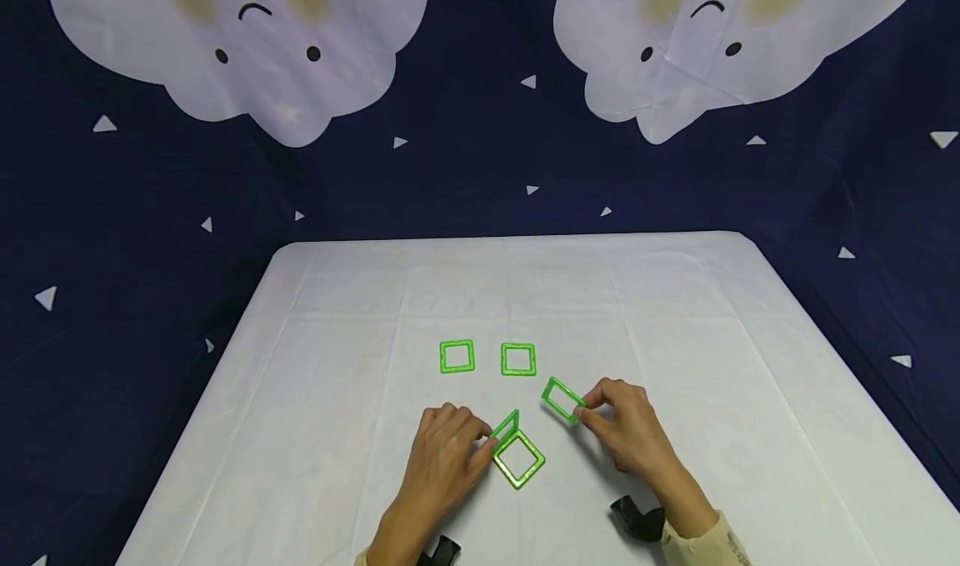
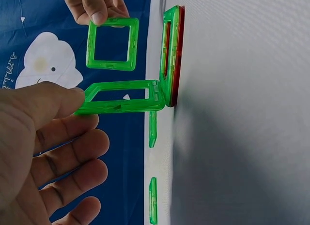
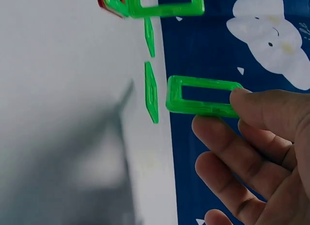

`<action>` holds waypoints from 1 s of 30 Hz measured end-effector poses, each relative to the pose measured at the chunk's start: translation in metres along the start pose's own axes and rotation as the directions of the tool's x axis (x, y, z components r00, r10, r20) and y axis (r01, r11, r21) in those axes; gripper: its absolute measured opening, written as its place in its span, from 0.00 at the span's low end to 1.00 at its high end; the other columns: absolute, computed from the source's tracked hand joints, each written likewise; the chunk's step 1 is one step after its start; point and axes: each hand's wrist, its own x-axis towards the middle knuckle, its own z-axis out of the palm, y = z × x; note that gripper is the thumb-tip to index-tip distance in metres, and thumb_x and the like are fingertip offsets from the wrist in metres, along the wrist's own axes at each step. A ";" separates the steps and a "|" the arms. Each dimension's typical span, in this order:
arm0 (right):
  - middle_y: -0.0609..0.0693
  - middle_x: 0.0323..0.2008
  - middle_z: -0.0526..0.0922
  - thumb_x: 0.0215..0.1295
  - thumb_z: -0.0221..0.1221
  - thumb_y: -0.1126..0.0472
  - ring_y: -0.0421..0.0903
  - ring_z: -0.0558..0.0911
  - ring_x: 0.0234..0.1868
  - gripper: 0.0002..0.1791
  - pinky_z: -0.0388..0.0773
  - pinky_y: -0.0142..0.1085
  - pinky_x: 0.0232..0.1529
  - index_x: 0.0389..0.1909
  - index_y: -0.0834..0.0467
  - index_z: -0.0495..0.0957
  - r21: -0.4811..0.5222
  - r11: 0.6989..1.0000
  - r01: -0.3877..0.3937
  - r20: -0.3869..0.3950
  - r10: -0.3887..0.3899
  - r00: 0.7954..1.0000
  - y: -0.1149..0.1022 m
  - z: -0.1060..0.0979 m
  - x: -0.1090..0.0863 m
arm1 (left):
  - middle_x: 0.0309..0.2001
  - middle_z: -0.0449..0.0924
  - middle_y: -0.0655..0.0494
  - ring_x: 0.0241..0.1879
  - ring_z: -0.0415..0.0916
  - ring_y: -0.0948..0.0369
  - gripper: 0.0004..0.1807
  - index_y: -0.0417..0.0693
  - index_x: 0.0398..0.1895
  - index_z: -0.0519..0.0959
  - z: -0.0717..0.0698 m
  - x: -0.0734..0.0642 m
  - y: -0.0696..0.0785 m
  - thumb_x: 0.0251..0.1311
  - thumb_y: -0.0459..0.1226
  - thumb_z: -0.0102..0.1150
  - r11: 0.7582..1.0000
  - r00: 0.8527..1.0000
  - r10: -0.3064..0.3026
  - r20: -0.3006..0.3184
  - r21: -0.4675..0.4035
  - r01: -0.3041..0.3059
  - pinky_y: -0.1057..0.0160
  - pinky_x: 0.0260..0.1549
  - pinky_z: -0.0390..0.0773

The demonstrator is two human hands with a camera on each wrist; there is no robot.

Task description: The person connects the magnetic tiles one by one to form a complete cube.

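Note:
My left hand (image 1: 442,458) pinches a green square magnetic tile (image 2: 121,108) between thumb and index finger. That tile stands upright along one edge of a green tile (image 1: 531,474) lying flat on the table. In the left wrist view, a red layer (image 2: 179,55) shows against the flat tile's underside. Above the table, to the right of this pair, my right hand (image 1: 633,433) pinches another green square tile (image 3: 203,109) by one edge, thumb on top and index finger below. It is held tilted, apart from the pair.
Two more green square tiles, a left one (image 1: 457,370) and a right one (image 1: 518,373), lie flat side by side farther back. A white cloth covers the table (image 1: 337,366). Behind hangs a dark blue curtain (image 1: 465,182) with clouds and small triangles.

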 end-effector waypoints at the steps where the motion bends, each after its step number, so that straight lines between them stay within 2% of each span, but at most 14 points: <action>1: 0.43 0.27 0.83 0.47 0.70 0.65 0.51 0.77 0.42 0.10 0.67 0.49 0.49 0.23 0.50 0.77 -0.008 1.000 0.007 -0.013 -0.007 1.000 -0.001 0.002 -0.002 | 0.21 0.76 0.67 0.26 0.69 0.66 0.06 0.56 0.21 0.80 0.000 0.000 0.000 0.44 0.41 0.69 1.000 1.000 -0.002 0.000 -0.002 0.002 0.65 0.35 0.67; 4: 0.42 0.24 0.82 0.43 0.72 0.66 0.46 0.77 0.37 0.13 0.67 0.46 0.47 0.22 0.50 0.76 -0.038 0.997 0.065 -0.072 -0.068 0.995 -0.004 0.006 -0.006 | 0.21 0.76 0.67 0.26 0.69 0.66 0.05 0.56 0.21 0.80 0.000 0.000 0.000 0.46 0.41 0.68 1.000 1.000 -0.004 0.005 -0.008 0.004 0.64 0.35 0.68; 8: 0.42 0.21 0.80 0.37 0.74 0.67 0.42 0.77 0.30 0.15 0.69 0.45 0.45 0.20 0.52 0.75 -0.090 0.982 0.167 -0.150 -0.179 0.972 -0.006 0.012 -0.010 | 0.22 0.77 0.67 0.26 0.69 0.66 0.04 0.56 0.21 0.80 -0.001 0.000 0.001 0.48 0.41 0.66 1.000 1.000 -0.011 0.019 -0.014 0.011 0.64 0.35 0.67; 11: 0.42 0.20 0.79 0.34 0.75 0.66 0.41 0.76 0.29 0.16 0.69 0.45 0.45 0.20 0.52 0.75 -0.127 0.971 0.202 -0.180 -0.223 0.958 -0.008 0.016 -0.013 | 0.22 0.77 0.66 0.26 0.69 0.66 0.04 0.56 0.22 0.80 -0.001 0.000 0.001 0.48 0.40 0.66 1.000 1.000 -0.008 0.017 -0.011 0.008 0.64 0.35 0.67; 17: 0.39 0.20 0.79 0.32 0.75 0.66 0.38 0.73 0.27 0.18 0.66 0.42 0.46 0.19 0.51 0.74 -0.145 0.964 0.224 -0.186 -0.248 0.951 -0.013 0.023 -0.019 | 0.21 0.76 0.66 0.26 0.69 0.67 0.05 0.56 0.20 0.80 0.001 0.001 0.000 0.44 0.39 0.69 1.000 1.000 0.012 -0.015 0.005 -0.012 0.65 0.34 0.67; 24: 0.39 0.19 0.78 0.29 0.76 0.66 0.38 0.72 0.24 0.20 0.67 0.41 0.44 0.18 0.51 0.73 -0.138 0.957 0.254 -0.192 -0.278 0.941 -0.016 0.030 -0.024 | 0.21 0.76 0.66 0.26 0.69 0.66 0.05 0.56 0.21 0.80 0.001 0.001 0.000 0.45 0.40 0.68 1.000 1.000 0.007 -0.004 0.008 -0.007 0.64 0.34 0.67; 30: 0.39 0.20 0.80 0.29 0.77 0.65 0.37 0.73 0.27 0.20 0.68 0.42 0.46 0.18 0.51 0.73 -0.147 0.951 0.273 -0.187 -0.298 0.936 -0.017 0.034 -0.026 | 0.22 0.77 0.66 0.26 0.70 0.66 0.04 0.56 0.21 0.80 -0.001 0.001 0.001 0.47 0.40 0.67 1.000 1.000 -0.001 0.009 0.004 0.001 0.64 0.35 0.67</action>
